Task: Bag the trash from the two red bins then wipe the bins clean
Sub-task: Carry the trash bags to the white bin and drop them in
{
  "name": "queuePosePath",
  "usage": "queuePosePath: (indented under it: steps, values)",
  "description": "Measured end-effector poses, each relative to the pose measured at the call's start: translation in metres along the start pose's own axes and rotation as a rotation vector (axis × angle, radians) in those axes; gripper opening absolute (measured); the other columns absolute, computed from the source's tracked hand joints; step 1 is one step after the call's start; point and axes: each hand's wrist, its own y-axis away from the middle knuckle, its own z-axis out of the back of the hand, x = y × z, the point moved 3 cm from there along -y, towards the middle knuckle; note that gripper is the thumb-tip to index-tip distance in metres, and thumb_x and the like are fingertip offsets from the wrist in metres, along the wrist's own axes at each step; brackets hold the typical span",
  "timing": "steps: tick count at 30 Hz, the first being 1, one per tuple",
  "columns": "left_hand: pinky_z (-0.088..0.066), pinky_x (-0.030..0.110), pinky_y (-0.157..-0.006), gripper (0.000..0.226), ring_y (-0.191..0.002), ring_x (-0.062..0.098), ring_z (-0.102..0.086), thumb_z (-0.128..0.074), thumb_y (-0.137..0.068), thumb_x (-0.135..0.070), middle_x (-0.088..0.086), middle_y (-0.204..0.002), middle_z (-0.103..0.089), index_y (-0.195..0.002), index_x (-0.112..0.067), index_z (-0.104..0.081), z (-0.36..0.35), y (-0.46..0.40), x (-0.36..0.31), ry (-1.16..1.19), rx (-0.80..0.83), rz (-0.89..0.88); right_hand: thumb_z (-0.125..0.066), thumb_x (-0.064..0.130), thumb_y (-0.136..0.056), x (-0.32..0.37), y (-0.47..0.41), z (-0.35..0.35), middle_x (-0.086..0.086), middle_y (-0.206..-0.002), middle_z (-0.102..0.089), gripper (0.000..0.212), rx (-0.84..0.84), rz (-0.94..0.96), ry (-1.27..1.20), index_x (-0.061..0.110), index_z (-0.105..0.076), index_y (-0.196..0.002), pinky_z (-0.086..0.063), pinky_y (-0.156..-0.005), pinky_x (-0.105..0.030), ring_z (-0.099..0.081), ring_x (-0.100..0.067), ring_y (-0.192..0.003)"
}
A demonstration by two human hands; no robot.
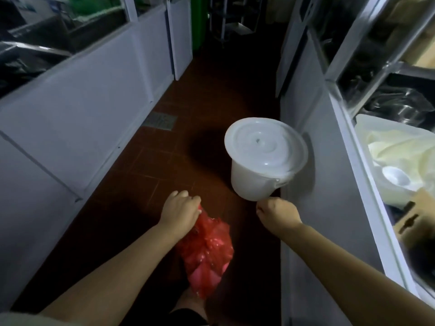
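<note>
Setting: narrow aisle, dim light, seen from above and behind the hands.
Floor [150, 165]: dark reddish-brown tiles; runs from near to far between pale panels.
Left hand [181, 209]: near centre, knuckles up; fingers curled tight round the gathered top of the red bag.
Red bag [206, 245]: thin red plastic, crumpled and glossy, bulging with contents; hangs from the left hand, trailing nearward above the floor; pinkish shapes show through its lower part; contents not identifiable.
Right hand [276, 214]: near, right of centre, just beside the right-hand panel; fingers curled into a fist, thumb and forefinger pressed together; whether anything is pinched cannot be told.
White bucket [257, 177]: round, translucent white plastic, tapering downward; stands on the floor against the right-hand panel, just beyond the right hand; side handle lug facing near right.
Bucket lid [264, 143]: white, round, with concentric rings; seated on the bucket.
Floor drain [160, 120]: grey rectangular grate, set in the floor at the far left, near the left-hand panel.
Left-hand panel [77, 109]: pale wall with window above; dark shapes behind the glass, unclear.
Right-hand panel [313, 142]: pale wall below an open shelf.
Shelf [367, 161]: right edge of scene; carries a white container of pale folded material [400, 149], metal pots [404, 107] farther back, a brown cardboard box [414, 217] nearer.
Green object [197, 22]: far end of the aisle, upright; kind unclear.
Red bins: none seen.
</note>
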Motion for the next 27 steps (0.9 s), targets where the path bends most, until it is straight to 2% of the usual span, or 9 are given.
queuePosePath:
  steps: [2, 4, 9, 13, 16, 18, 20, 23, 27]
  values:
    - [-0.051, 0.032, -0.067, 0.026, -0.061, 0.018, -0.061, -0.087, -0.057, -0.027, -0.003, -0.051, -0.061, -0.063, -0.015, -0.065, -0.007, -0.041, 0.005, -0.019, -0.003, -0.037, -0.045, 0.026, -0.091, -0.015, -0.042, -0.002, -0.005, -0.097, -0.067, 0.022, 0.011, -0.003, 0.020, 0.016, -0.064, -0.096, -0.041, -0.064, -0.030, -0.061, -0.029, -0.090]
    - [-0.051, 0.030, -0.060, 0.032, -0.056, 0.017, -0.060, -0.091, -0.047, -0.027, -0.004, -0.046, -0.058, -0.057, -0.016, -0.063, -0.019, -0.083, 0.013, -0.002, -0.010, -0.070, -0.045, 0.027, -0.091, -0.029, -0.084, -0.006, -0.005, -0.099, -0.067, 0.022, 0.019, -0.013, 0.035, 0.017, -0.064, -0.097, -0.038, -0.063, -0.029, -0.062, -0.029, -0.090]
    - [-0.054, 0.029, -0.065, 0.037, -0.061, 0.018, -0.064, -0.092, -0.037, -0.030, -0.003, -0.047, -0.059, -0.057, -0.016, -0.064, -0.057, -0.184, 0.043, 0.032, 0.020, -0.109, -0.042, 0.027, -0.094, -0.057, -0.186, -0.022, -0.004, -0.097, -0.067, 0.024, 0.075, -0.083, 0.009, 0.016, -0.064, -0.096, -0.036, -0.061, -0.028, -0.063, -0.027, -0.088]
    - [-0.052, 0.030, -0.063, 0.030, -0.059, 0.021, -0.063, -0.084, -0.047, -0.030, -0.001, -0.048, -0.059, -0.060, -0.014, -0.063, -0.101, -0.239, 0.066, 0.070, 0.092, -0.121, -0.041, 0.027, -0.096, -0.070, -0.259, -0.046, -0.007, -0.101, -0.067, 0.027, 0.162, -0.115, -0.026, 0.014, -0.064, -0.100, -0.042, -0.065, -0.029, -0.062, -0.028, -0.092]
    - [-0.048, 0.028, -0.057, 0.012, -0.056, 0.023, -0.059, -0.055, -0.064, -0.027, 0.000, -0.049, -0.057, -0.057, -0.017, -0.058, -0.134, -0.270, 0.076, 0.160, 0.089, -0.086, -0.041, 0.026, -0.095, -0.081, -0.309, -0.072, -0.007, -0.102, -0.067, 0.027, 0.220, -0.131, -0.022, 0.014, -0.064, -0.101, -0.045, -0.069, -0.030, -0.062, -0.028, -0.094]
    - [-0.048, 0.030, -0.057, 0.007, -0.056, 0.024, -0.060, -0.065, -0.061, -0.018, 0.001, -0.050, -0.059, -0.058, -0.015, -0.060, -0.156, -0.291, 0.081, 0.198, 0.105, -0.030, -0.042, 0.025, -0.094, -0.088, -0.339, -0.093, -0.008, -0.103, -0.066, 0.025, 0.242, -0.147, -0.040, 0.014, -0.064, -0.101, -0.045, -0.070, -0.030, -0.061, -0.029, -0.094]
    - [-0.049, 0.032, -0.059, 0.017, -0.059, 0.025, -0.061, -0.079, -0.056, -0.016, 0.001, -0.053, -0.062, -0.063, -0.015, -0.064, -0.182, -0.312, 0.085, 0.168, 0.153, -0.005, -0.042, 0.023, -0.094, -0.095, -0.370, -0.118, -0.009, -0.105, -0.066, 0.026, 0.262, -0.154, -0.030, 0.012, -0.063, -0.103, -0.045, -0.072, -0.030, -0.061, -0.029, -0.095]
    - [-0.050, 0.035, -0.063, 0.019, -0.067, 0.026, -0.063, -0.081, -0.060, -0.019, 0.002, -0.059, -0.066, -0.069, -0.013, -0.065, -0.215, -0.339, 0.094, 0.165, 0.167, 0.026, -0.041, 0.015, -0.093, -0.106, -0.415, -0.160, -0.009, -0.114, -0.062, 0.027, 0.289, -0.127, 0.054, 0.013, -0.059, -0.114, -0.044, -0.083, -0.032, -0.058, -0.028, -0.103]
    - [-0.050, 0.034, -0.064, 0.021, -0.067, 0.024, -0.063, -0.083, -0.061, -0.020, 0.001, -0.061, -0.067, -0.071, -0.012, -0.066, -0.259, -0.361, 0.104, 0.147, 0.154, 0.041, -0.047, 0.010, -0.089, -0.126, -0.466, -0.214, -0.009, -0.128, -0.049, 0.040, 0.226, -0.137, 0.088, 0.009, -0.046, -0.130, -0.036, -0.091, -0.035, -0.044, -0.028, -0.115]
